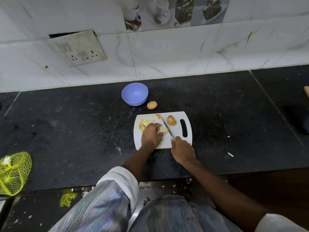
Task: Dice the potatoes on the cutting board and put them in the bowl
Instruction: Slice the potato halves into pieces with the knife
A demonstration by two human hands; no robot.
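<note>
**Knife and potato on the board**

The right hand [182,150] has its fingers clenched around the knife [167,128] handle, blade angled across the white cutting board [177,141]. The left hand [151,134] presses curled fingers onto a potato piece [164,130]; cut pieces [145,122] lie at the board's left, a half potato [171,120] right of the blade. Beyond the board sit a whole potato [152,105] and the purple bowl [134,94] on the black speckled desk [75,124]. A white tiled wall [167,54] with a socket plate [77,47] stands behind; yellow netting [14,173] lies far left.
</note>
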